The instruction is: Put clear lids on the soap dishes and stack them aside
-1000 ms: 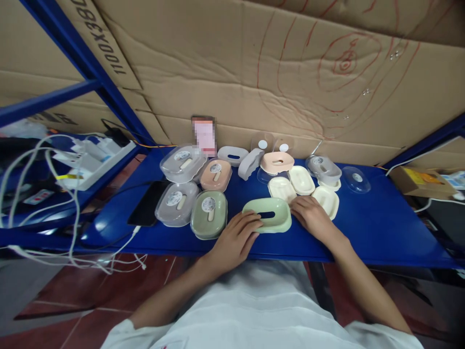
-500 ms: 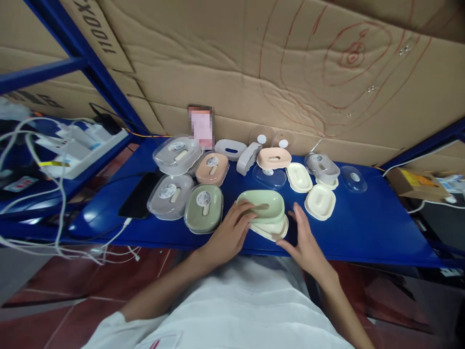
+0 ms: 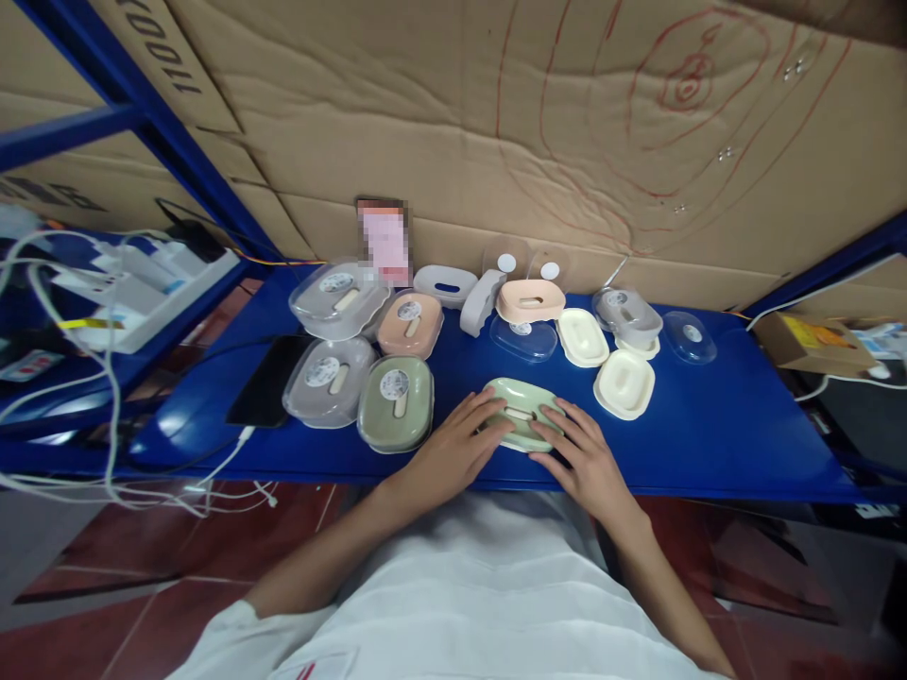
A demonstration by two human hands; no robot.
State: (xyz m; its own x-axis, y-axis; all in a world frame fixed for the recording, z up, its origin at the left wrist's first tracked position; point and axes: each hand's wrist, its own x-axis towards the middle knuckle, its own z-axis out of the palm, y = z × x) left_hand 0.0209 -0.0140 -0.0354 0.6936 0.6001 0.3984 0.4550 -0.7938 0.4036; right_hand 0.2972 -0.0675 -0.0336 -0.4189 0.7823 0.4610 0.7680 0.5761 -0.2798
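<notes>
Hands both sat on the green soap dish (image 3: 521, 413) at the near edge of the blue counter (image 3: 723, 434). Left hand (image 3: 457, 451) lay flat against its left end, fingers spread over the top rim. Right hand (image 3: 585, 458) covered the right end the same way, fingers splayed and pressing down rather than curled around anything. Neither hand gripped; both were open and resting on the dish. A cream layer peeked out under the green shell, probably an inner tray, though the fingers hid most of it.

Just left of the dish stood a closed olive-green box (image 3: 395, 402) with a clear lid and round sticker. Beside that, a grey box (image 3: 329, 381), with a second grey box (image 3: 333, 299) and a pink box (image 3: 409, 324) behind them. A black phone (image 3: 264, 393) lay flat at the far left of the counter, cable trailing off the edge.

Behind the dish: a clear lid (image 3: 524, 338), a peach shell (image 3: 530, 300), and a grey shell (image 3: 445, 282) near the cardboard wall (image 3: 539, 142). To the right, two cream trays (image 3: 582, 337) (image 3: 624, 383) lay apart from each other, then a grey lidded box (image 3: 627, 317) and a loose clear lid (image 3: 690, 336). White cables (image 3: 99, 416) hung over the shelf at left.
</notes>
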